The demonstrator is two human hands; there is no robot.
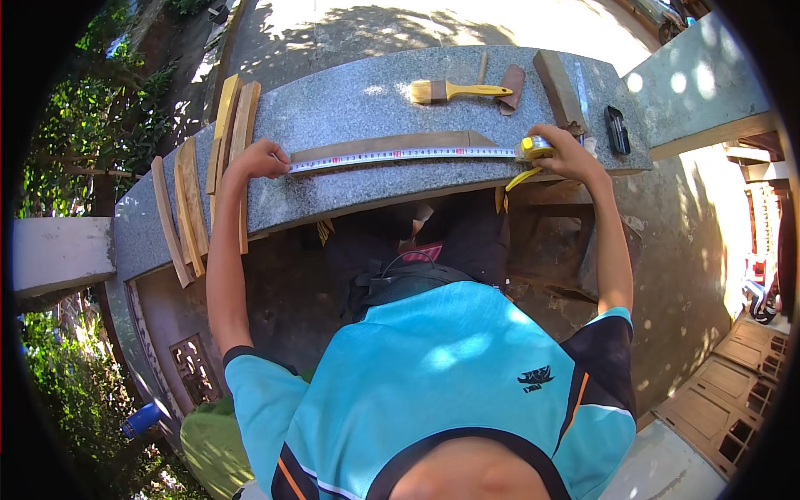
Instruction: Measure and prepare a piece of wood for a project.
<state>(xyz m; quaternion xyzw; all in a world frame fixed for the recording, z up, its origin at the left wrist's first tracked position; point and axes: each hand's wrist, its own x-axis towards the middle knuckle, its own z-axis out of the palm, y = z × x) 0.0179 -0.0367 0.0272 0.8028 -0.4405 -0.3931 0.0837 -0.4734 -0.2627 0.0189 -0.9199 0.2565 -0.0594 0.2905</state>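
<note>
A: ok so where's the tape [417, 153] at?
B: stretched along the near edge of a wood strip [379, 146] on the grey bench [333, 108], case past the strip's right end
A: and the hands?
B: left hand [265, 160] has its fingers pinched together on the tape's free end, right hand [562, 154] is clamped round the yellow case
A: anything else up there?
B: yeah, a brush [462, 90] farther back, plus loose planks [190, 196] off to the left
</note>
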